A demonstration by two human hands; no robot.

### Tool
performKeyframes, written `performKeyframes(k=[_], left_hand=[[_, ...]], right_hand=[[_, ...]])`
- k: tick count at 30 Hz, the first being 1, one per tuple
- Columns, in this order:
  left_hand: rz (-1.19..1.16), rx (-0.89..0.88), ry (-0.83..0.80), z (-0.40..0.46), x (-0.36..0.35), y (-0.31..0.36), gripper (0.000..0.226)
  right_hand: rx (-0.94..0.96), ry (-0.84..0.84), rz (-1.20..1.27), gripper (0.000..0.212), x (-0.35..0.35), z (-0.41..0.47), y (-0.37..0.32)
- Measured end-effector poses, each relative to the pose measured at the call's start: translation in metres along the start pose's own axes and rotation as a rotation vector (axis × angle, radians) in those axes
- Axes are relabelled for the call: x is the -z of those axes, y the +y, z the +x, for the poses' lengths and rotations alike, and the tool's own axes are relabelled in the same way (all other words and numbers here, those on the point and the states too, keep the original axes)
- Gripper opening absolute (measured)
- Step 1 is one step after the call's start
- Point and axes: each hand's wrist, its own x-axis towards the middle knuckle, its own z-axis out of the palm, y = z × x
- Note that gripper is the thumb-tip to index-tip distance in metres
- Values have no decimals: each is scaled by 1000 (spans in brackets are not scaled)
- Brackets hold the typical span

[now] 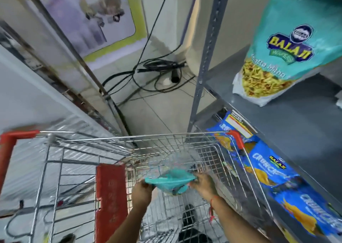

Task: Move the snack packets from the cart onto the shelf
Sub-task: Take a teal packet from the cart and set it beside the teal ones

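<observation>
Both forearms reach down into the wire cart. On the left, my left hand makes a closed grip on one end of a teal snack packet. My right hand closes on the opposite end, so the packet hangs between the two, inside the basket and below its rim. Beneath it the basket is blurred, and I cannot tell whether more packets remain there. Further right, the grey shelf already carries stock: a teal Balaji packet stands on the upper level and blue crisp packets lie on the level below. Assessment: the task is part done; this packet is not yet out of the cart.
</observation>
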Motion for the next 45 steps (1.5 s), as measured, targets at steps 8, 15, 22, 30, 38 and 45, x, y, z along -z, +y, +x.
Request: performKeyframes(k=[8,15,22,30,38,45], left_hand=[[-57,-200,-54,0,18,1,34],[-429,-488,-126,-71,67,84,17],[-653,-872,-220,-168,121,191,10],[-695,-1157,-329,-279,179,292,11],[-634,-1181,-444,-319,178,323,9],[-602,-1126,-442,-309,156,330,9]], right_hand=[[19,172,71,4,8,-38,-15],[152,572,170,22,53,-118,-46],[394,950,240,27,143,-251,-116],[513,1298,278,20,222,-396,-173],[501,1373,399,25,240,-440,-164],[450,1335,356,19,243,-427,-151]])
